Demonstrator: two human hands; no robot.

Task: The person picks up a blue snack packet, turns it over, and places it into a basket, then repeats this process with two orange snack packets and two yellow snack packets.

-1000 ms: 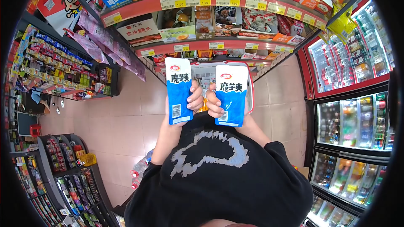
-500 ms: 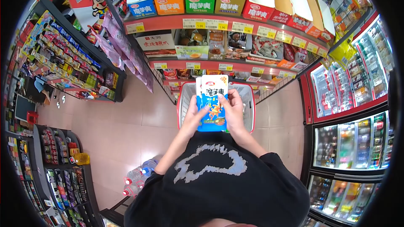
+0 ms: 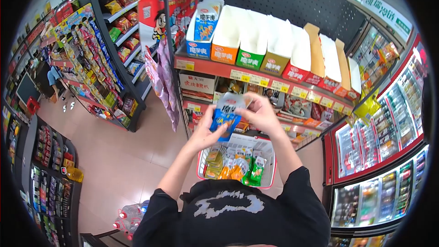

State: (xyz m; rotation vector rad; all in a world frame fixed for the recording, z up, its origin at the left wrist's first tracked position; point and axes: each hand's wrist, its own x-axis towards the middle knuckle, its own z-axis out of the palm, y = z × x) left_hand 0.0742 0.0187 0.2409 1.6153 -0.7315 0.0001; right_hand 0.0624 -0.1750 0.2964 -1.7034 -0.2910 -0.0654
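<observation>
My left hand (image 3: 204,130) is closed around the left side of some blue-and-white snack packets (image 3: 223,121), thumb across the front. My right hand (image 3: 261,113) pinches their upper right edge; its fingers are a little blurred. Both hands are above the far rim of a white shopping basket (image 3: 201,176) with a red edge. Inside the basket lie several orange packets (image 3: 237,170), green packets (image 3: 257,171) and olive-yellow packets (image 3: 213,162). Beyond the hands, on the top shelf, a blue display box (image 3: 198,49) holds similar blue packets.
Right of the blue box stand an orange box (image 3: 225,55), a green box (image 3: 249,59) and several other open boxes. Lit drink fridges (image 3: 379,187) line the right side. Pink bags (image 3: 163,87) hang at the shelf's left end. Large bottles (image 3: 128,217) stand on the floor at lower left.
The view has tilted up towards the shelf. My hands have moved forward from over the basket with the blue packets, uncovering the packets inside. My right hand has shifted to their upper edge.
</observation>
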